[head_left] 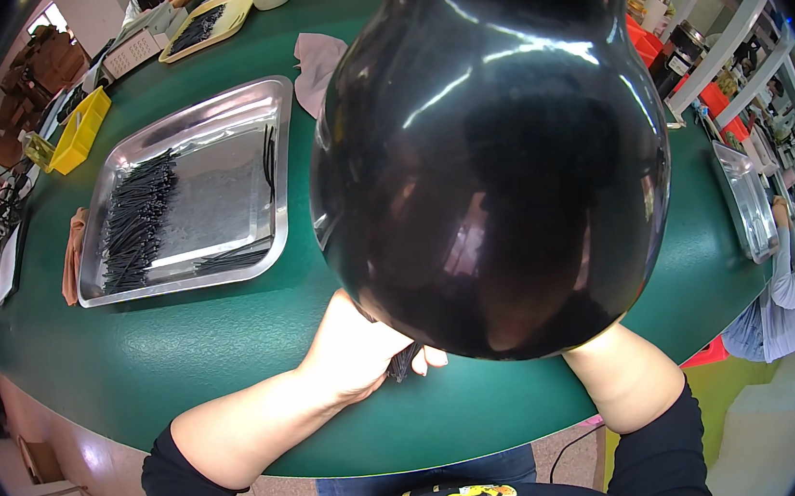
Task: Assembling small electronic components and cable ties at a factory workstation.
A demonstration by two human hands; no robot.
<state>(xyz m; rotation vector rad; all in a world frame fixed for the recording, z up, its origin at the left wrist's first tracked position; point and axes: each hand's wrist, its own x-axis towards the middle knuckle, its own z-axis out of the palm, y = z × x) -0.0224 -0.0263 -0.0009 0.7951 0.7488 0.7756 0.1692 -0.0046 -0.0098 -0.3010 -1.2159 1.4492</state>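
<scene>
Under glossy black bulb [490, 156], left hand [354, 344] grip on dark strips [402, 362], right hand hidden

Bright overhead light; glare streaks on glossy black object [489, 151]; fisheye-bent edges.

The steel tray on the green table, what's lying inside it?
Inside the steel tray lies a heap of thin black sticks along its left side, with a few more by the right and front edges. Its right corner is covered by a big glossy black object.

1 head view, looking down, close on green table [185, 348], glossy black object [489, 151] blocking centre
</scene>
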